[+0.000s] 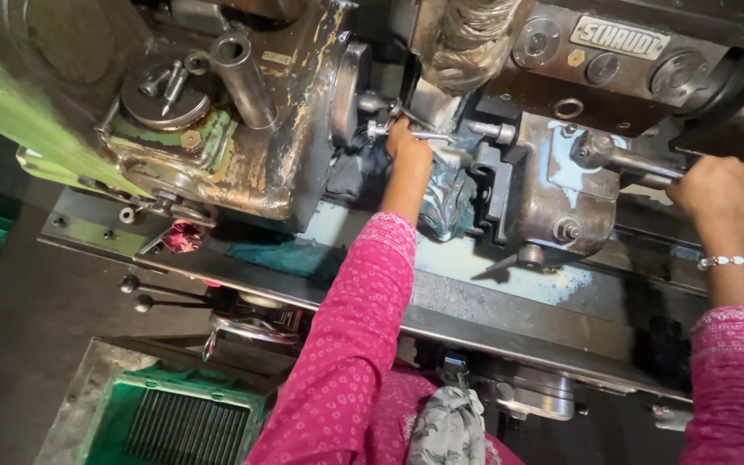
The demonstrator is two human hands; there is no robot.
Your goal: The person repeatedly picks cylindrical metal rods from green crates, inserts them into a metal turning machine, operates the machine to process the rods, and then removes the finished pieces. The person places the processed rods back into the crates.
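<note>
The left hand [408,145] hides its fingertips and the small metal part [428,135].
</note>
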